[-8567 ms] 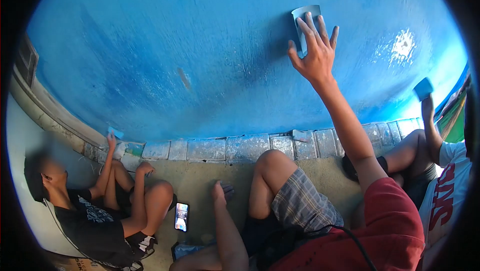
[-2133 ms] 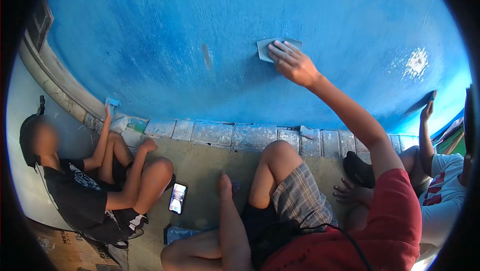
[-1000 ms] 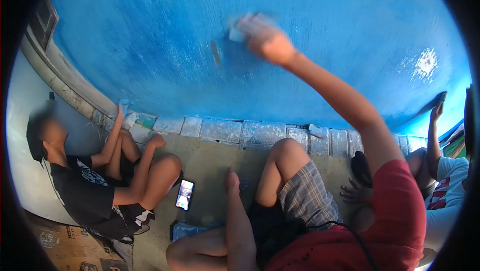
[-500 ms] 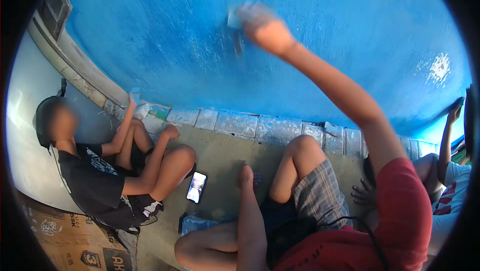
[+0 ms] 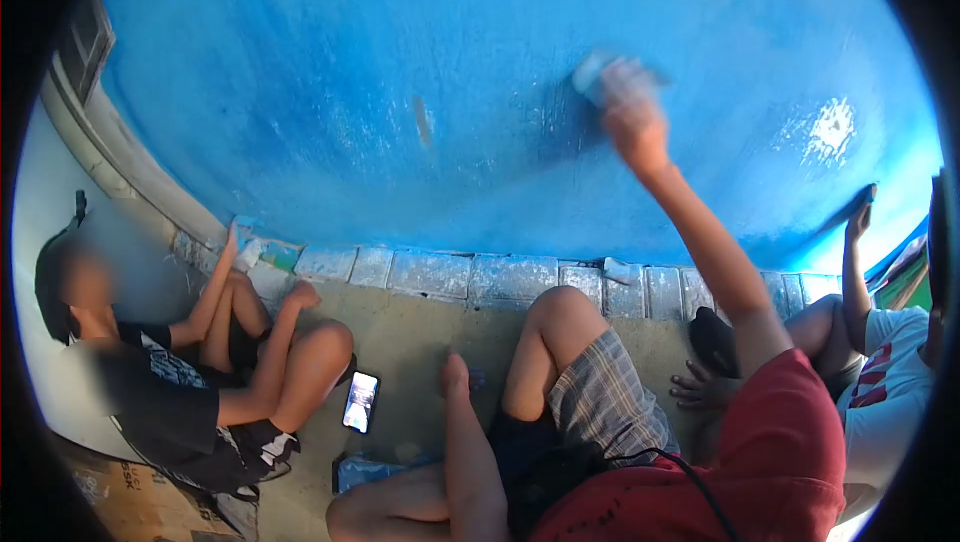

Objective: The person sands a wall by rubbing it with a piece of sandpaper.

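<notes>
My right hand (image 5: 634, 114) is raised against the bright blue wall (image 5: 350, 72), its fingers closed over a pale bluish pad (image 5: 596, 74) pressed to the surface. Motion blurs the pad, so I cannot tell whether it is cloth, sponge or paper. Wet-looking shine shows on the wall around it. Down on the concrete floor (image 5: 400, 342), my left hand (image 5: 457, 375) leans flat with fingers stretched out, holding nothing. A lit phone (image 5: 361, 402) lies to the left of that hand.
A person in black (image 5: 180, 382) sits at the left, one hand near the wall's base. At the right, another person (image 5: 890, 362) reaches up to the wall. Grey blocks (image 5: 430, 272) edge the floor. Cardboard (image 5: 140, 502) lies at lower left.
My right hand has swept right and somewhat down across the wall with the pad. The whole view has shifted a little. My left hand stays on the floor.
</notes>
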`<state>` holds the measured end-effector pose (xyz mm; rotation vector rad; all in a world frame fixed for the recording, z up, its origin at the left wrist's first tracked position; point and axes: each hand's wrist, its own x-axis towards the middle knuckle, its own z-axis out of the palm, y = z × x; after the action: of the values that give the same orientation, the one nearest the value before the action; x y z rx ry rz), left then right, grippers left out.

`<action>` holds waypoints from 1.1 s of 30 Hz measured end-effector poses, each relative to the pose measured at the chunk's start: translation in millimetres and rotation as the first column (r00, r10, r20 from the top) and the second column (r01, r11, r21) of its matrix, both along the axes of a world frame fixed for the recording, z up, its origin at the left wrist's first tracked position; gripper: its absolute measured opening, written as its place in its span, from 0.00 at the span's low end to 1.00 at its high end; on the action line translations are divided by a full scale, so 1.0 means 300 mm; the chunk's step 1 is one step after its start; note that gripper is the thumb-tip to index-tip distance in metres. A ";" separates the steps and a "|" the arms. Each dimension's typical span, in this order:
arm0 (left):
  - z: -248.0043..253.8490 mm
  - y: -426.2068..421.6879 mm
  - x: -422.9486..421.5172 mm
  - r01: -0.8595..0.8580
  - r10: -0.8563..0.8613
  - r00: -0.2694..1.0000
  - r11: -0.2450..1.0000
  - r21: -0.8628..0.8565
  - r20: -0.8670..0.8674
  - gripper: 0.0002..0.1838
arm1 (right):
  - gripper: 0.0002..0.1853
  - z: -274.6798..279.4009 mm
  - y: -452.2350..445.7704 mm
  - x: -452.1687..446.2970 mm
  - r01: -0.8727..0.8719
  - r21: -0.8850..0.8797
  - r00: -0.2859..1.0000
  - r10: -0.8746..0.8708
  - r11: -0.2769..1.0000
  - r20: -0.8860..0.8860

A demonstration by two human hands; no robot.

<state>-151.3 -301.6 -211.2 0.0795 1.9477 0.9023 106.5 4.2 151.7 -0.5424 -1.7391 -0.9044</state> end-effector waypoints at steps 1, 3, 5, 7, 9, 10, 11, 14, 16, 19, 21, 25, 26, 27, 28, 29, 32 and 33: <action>0.046 0.005 0.004 -0.008 0.008 0.999 1.000 -0.002 -0.041 0.42 | 0.22 -0.106 0.009 0.023 -0.105 -0.185 0.920 0.166 0.977 0.356; 0.113 0.000 0.031 -0.040 0.040 0.996 0.999 0.005 -0.081 0.42 | 0.21 -0.085 -0.003 0.053 -0.229 -0.232 0.823 0.315 0.945 0.473; 0.069 -0.001 0.013 -0.084 0.086 0.995 0.996 0.032 -0.055 0.42 | 0.18 0.022 -0.024 0.088 -0.163 -0.107 0.979 0.174 0.981 0.105; -0.039 0.015 0.029 -0.102 0.100 0.995 0.990 0.100 0.030 0.42 | 0.15 0.050 -0.002 0.074 -0.119 -0.026 0.824 0.084 0.993 -0.560; -0.087 -0.009 0.000 -0.082 0.075 0.995 0.989 0.124 0.065 0.42 | 0.15 -0.059 0.021 0.036 -0.186 -0.092 0.975 0.173 0.978 -0.138; -0.036 -0.017 -0.012 -0.071 0.064 0.996 0.991 0.110 0.063 0.41 | 0.14 -0.086 0.016 0.016 -0.215 -0.133 0.971 0.227 0.967 0.076; 0.008 -0.009 0.006 -0.061 0.059 0.997 0.997 0.048 0.041 0.41 | 0.15 -0.101 0.018 0.020 -0.252 -0.189 0.939 0.287 0.949 0.189; -0.048 0.003 -0.018 -0.090 0.082 0.994 0.988 0.129 0.067 0.41 | 0.15 -0.075 0.002 0.049 -0.262 -0.210 0.939 0.298 0.942 0.168; -0.036 0.008 0.019 -0.101 0.083 0.989 0.984 0.148 0.123 0.41 | 0.15 0.004 -0.022 0.087 -0.119 -0.067 0.934 0.088 0.991 -0.347; 0.045 -0.015 0.017 -0.026 0.024 0.997 0.999 0.031 0.078 0.42 | 0.15 -0.122 -0.014 0.062 -0.214 -0.214 0.976 0.202 0.953 -0.077; 0.066 -0.004 0.027 -0.004 0.004 1.000 1.000 0.026 -0.004 0.42 | 0.17 -0.164 -0.032 0.084 -0.207 -0.274 0.834 0.316 0.939 0.454; 0.062 0.008 0.039 -0.017 0.017 0.998 1.000 0.007 0.057 0.45 | 0.17 -0.160 0.038 0.208 -0.099 -0.096 0.993 0.091 0.990 -0.079; 0.066 0.002 0.035 0.001 0.000 0.999 1.000 -0.023 0.044 0.46 | 0.17 -0.196 0.018 0.207 -0.082 -0.128 0.991 0.067 0.988 -0.111; 0.072 -0.006 0.032 0.022 -0.021 0.999 0.999 -0.050 0.024 0.46 | 0.17 -0.230 -0.009 0.200 -0.063 -0.157 0.988 0.040 0.986 -0.150; 0.069 -0.002 0.023 0.031 -0.029 0.999 0.997 -0.070 0.027 0.46 | 0.17 -0.255 -0.018 0.188 -0.049 -0.172 0.980 0.014 0.984 -0.198; 0.060 0.000 0.015 0.039 -0.037 0.999 0.995 -0.089 0.028 0.45 | 0.16 -0.302 -0.017 0.235 -0.154 -0.162 0.944 0.193 0.975 0.269; 0.106 0.001 0.023 0.099 -0.106 0.992 0.990 -0.101 -0.072 0.41 | 0.14 -0.271 0.026 0.336 -0.083 -0.041 0.996 0.084 0.996 0.014; 0.120 -0.006 0.044 0.124 -0.135 0.984 0.987 -0.102 -0.113 0.40 | 0.14 -0.230 -0.001 0.348 0.216 -0.094 0.946 -0.232 0.972 -0.227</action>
<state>-138.3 -303.3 -175.1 0.2069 2.0681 0.7329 211.0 3.7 82.7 -0.8721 -1.5156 -0.9005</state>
